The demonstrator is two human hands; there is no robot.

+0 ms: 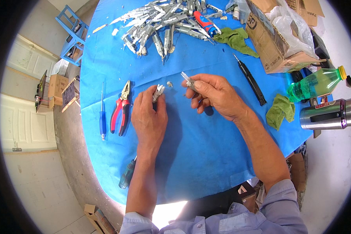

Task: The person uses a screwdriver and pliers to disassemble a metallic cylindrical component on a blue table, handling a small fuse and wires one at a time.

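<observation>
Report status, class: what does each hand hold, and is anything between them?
Left hand pinches a small metal part. Right hand grips a small metal cylinder. Tiny loose piece lies on the blue cloth between them.

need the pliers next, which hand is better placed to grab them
Left, probably. The left hand lies right beside the red-handled pliers, though it holds a small metal piece. The right hand is farther off, gripping another part.

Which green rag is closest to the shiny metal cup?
The crumpled green rag at the table's right edge, just left of the shiny steel cup lying on its side. The other green rag lies farther up, beside the cardboard box.
</observation>
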